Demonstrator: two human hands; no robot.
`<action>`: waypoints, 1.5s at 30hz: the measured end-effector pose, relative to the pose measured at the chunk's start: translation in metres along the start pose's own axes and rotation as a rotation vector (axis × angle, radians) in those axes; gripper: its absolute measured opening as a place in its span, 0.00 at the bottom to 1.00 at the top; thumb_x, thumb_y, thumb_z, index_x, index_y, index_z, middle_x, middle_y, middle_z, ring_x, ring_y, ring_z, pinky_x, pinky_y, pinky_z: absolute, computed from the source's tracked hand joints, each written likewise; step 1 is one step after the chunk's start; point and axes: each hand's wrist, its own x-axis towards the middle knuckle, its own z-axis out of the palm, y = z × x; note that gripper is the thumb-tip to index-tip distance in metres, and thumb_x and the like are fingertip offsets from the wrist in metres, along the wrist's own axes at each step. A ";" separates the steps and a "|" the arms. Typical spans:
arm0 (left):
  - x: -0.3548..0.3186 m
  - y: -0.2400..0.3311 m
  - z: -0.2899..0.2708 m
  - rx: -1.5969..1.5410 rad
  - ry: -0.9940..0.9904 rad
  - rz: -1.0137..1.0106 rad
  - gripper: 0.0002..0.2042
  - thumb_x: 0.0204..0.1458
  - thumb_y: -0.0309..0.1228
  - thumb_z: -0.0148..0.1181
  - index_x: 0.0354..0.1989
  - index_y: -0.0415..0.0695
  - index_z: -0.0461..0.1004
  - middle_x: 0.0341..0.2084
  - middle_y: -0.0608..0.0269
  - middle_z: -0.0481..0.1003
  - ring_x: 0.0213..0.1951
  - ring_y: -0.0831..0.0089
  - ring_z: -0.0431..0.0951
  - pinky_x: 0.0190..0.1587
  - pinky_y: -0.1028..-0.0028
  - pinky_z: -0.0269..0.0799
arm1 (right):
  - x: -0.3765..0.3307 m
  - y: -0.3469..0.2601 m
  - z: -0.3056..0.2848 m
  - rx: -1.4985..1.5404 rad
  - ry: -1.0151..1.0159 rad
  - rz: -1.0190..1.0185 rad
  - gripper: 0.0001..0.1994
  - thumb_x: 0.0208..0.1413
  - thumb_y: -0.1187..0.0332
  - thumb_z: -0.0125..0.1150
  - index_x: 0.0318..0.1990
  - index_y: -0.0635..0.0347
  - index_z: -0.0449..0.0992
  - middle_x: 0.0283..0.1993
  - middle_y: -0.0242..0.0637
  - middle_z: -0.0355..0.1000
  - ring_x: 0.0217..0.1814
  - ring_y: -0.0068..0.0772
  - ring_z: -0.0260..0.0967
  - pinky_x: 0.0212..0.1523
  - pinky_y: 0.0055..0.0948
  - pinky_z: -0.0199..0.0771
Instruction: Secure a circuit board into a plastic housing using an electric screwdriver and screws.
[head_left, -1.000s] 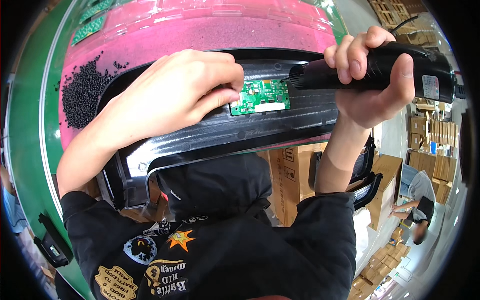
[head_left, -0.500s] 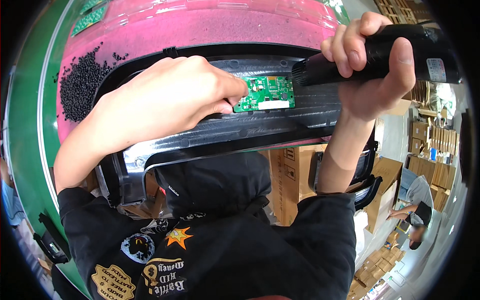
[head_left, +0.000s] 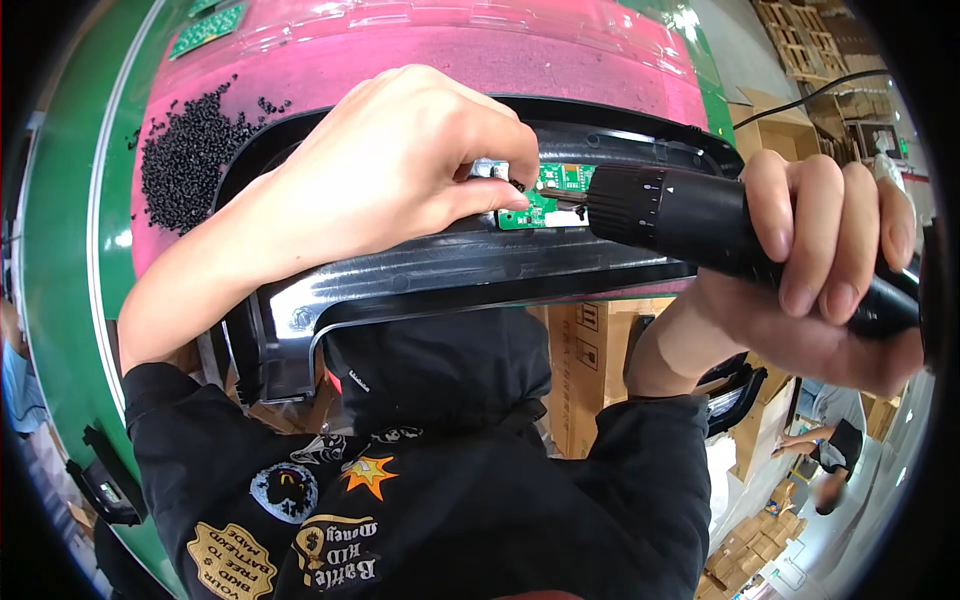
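A green circuit board (head_left: 543,216) lies inside a long curved black plastic housing (head_left: 470,262). Above the board's left end, my left hand (head_left: 425,150) is closed, thumb and forefinger pinching a small black screw (head_left: 517,186). My right hand (head_left: 825,250) wraps round a black electric screwdriver (head_left: 690,215), held nearly level. Its bit points left, over the board and close to my left fingertips; whether bit and screw touch I cannot tell. The screwdriver's front end covers the right part of the board.
A pile of small black screws (head_left: 190,160) lies on the pink mat (head_left: 400,70), left of the housing. More green boards (head_left: 207,32) sit at the far left beside clear plastic trays (head_left: 520,18). Cardboard boxes (head_left: 580,375) stand below the table edge. Another person (head_left: 832,445) is at the far right.
My right hand has turned and lowered the screwdriver, bringing its tip left over the board. My left hand has lifted slightly from the board's edge, with its fingertips now beside the bit.
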 end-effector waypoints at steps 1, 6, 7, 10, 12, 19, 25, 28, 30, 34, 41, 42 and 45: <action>-0.001 -0.001 0.000 -0.036 0.021 0.003 0.08 0.45 0.22 0.69 0.35 0.35 0.79 0.32 0.57 0.82 0.33 0.64 0.83 0.34 0.71 0.78 | 0.001 0.001 0.002 -0.020 -0.016 -0.004 0.23 0.45 0.49 0.69 0.41 0.54 0.71 0.22 0.20 0.68 0.22 0.17 0.65 0.34 0.24 0.64; 0.000 -0.002 -0.004 -0.098 -0.001 -0.018 0.09 0.46 0.23 0.69 0.35 0.35 0.78 0.31 0.57 0.81 0.31 0.65 0.82 0.32 0.72 0.76 | 0.005 0.007 0.006 -0.095 -0.102 0.024 0.25 0.45 0.46 0.69 0.42 0.53 0.71 0.24 0.20 0.69 0.23 0.16 0.65 0.34 0.24 0.64; 0.000 -0.003 -0.005 -0.083 0.003 -0.011 0.09 0.46 0.23 0.69 0.34 0.35 0.78 0.30 0.57 0.81 0.30 0.65 0.81 0.31 0.72 0.75 | 0.006 0.008 0.006 -0.115 -0.124 0.033 0.25 0.45 0.46 0.69 0.42 0.53 0.71 0.24 0.20 0.69 0.23 0.16 0.65 0.35 0.24 0.64; 0.001 -0.007 0.001 -0.110 0.074 0.095 0.08 0.47 0.23 0.68 0.35 0.35 0.78 0.28 0.56 0.79 0.27 0.65 0.80 0.29 0.71 0.73 | 0.010 0.010 0.006 -0.177 -0.191 0.059 0.27 0.45 0.44 0.70 0.43 0.53 0.70 0.26 0.20 0.69 0.24 0.16 0.66 0.35 0.23 0.64; 0.001 -0.010 0.003 -0.112 0.065 0.082 0.07 0.48 0.24 0.68 0.35 0.35 0.78 0.26 0.55 0.78 0.27 0.65 0.79 0.29 0.71 0.73 | 0.016 0.010 0.002 -0.205 -0.209 0.072 0.27 0.45 0.43 0.70 0.44 0.53 0.70 0.26 0.20 0.69 0.25 0.16 0.66 0.35 0.23 0.64; 0.002 -0.009 -0.001 0.043 0.211 0.047 0.06 0.54 0.27 0.64 0.34 0.36 0.78 0.23 0.55 0.77 0.25 0.62 0.78 0.29 0.70 0.71 | 0.019 0.050 -0.011 -0.275 -0.247 0.131 0.30 0.58 0.37 0.51 0.46 0.60 0.70 0.25 0.28 0.66 0.22 0.22 0.59 0.31 0.28 0.59; 0.002 -0.004 -0.002 0.085 0.224 -0.047 0.11 0.59 0.31 0.59 0.30 0.34 0.72 0.19 0.49 0.70 0.25 0.51 0.72 0.29 0.62 0.67 | 0.018 0.058 -0.009 -0.235 -0.167 0.181 0.29 0.59 0.39 0.49 0.45 0.61 0.70 0.23 0.29 0.64 0.21 0.22 0.58 0.29 0.28 0.59; -0.001 -0.005 -0.001 0.093 0.255 -0.048 0.10 0.60 0.30 0.57 0.31 0.34 0.70 0.20 0.47 0.69 0.26 0.47 0.71 0.31 0.61 0.66 | 0.020 0.061 -0.006 -0.277 -0.167 0.205 0.28 0.60 0.39 0.49 0.44 0.61 0.69 0.22 0.28 0.63 0.21 0.22 0.58 0.30 0.28 0.60; -0.001 -0.008 0.002 0.085 0.269 -0.050 0.09 0.60 0.29 0.56 0.33 0.34 0.70 0.22 0.47 0.69 0.27 0.46 0.71 0.31 0.60 0.66 | 0.021 0.062 -0.004 -0.300 -0.182 0.204 0.28 0.60 0.40 0.49 0.43 0.61 0.69 0.23 0.28 0.63 0.21 0.22 0.58 0.29 0.28 0.60; -0.001 -0.018 0.005 0.128 0.353 0.066 0.07 0.58 0.27 0.57 0.36 0.34 0.70 0.25 0.45 0.72 0.31 0.44 0.74 0.34 0.58 0.68 | 0.024 0.070 -0.004 -0.306 -0.192 0.220 0.28 0.60 0.40 0.49 0.43 0.60 0.69 0.23 0.28 0.63 0.20 0.22 0.58 0.29 0.27 0.61; -0.004 -0.019 0.007 0.146 0.253 0.034 0.07 0.55 0.25 0.60 0.36 0.35 0.72 0.26 0.46 0.74 0.32 0.45 0.76 0.34 0.58 0.70 | 0.021 0.072 0.000 -0.408 -0.029 0.273 0.28 0.63 0.42 0.45 0.45 0.62 0.71 0.21 0.28 0.62 0.19 0.22 0.56 0.31 0.30 0.63; -0.005 -0.017 0.006 0.148 0.251 0.035 0.07 0.55 0.25 0.60 0.36 0.35 0.72 0.26 0.46 0.74 0.32 0.45 0.76 0.34 0.58 0.70 | 0.020 0.071 0.001 -0.333 -0.021 0.269 0.28 0.62 0.41 0.46 0.44 0.62 0.71 0.22 0.28 0.62 0.20 0.22 0.56 0.32 0.30 0.62; -0.011 -0.010 0.000 0.152 0.109 -0.080 0.07 0.52 0.26 0.62 0.34 0.36 0.72 0.27 0.47 0.74 0.33 0.46 0.76 0.34 0.58 0.71 | 0.016 0.064 -0.003 -0.236 -0.003 0.218 0.29 0.59 0.38 0.50 0.44 0.60 0.71 0.23 0.27 0.64 0.21 0.23 0.58 0.32 0.29 0.59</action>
